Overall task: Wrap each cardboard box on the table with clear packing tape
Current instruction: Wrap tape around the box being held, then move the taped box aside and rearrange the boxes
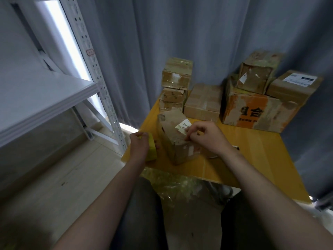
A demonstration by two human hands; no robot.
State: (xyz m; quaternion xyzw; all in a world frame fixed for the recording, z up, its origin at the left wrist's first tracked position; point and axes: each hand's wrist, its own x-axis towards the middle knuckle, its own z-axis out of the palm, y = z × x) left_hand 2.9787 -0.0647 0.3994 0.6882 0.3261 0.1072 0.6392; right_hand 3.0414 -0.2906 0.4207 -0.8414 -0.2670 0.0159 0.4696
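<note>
left hand (138,143): tape (152,149), right hand (207,138): box (172,141) (label (182,126) blurred)

White metal rack (45,98) at left; perforated upright (100,91) carries small red-outlined sticker (90,52); diagonal brace (102,137) near its foot. Bright strip of light (59,42) behind rack. Grey curtain (180,33) hangs in folds across back and right. Pale wood-look floor (63,177) below. Crumpled clear plastic (176,186) low at centre.
</note>
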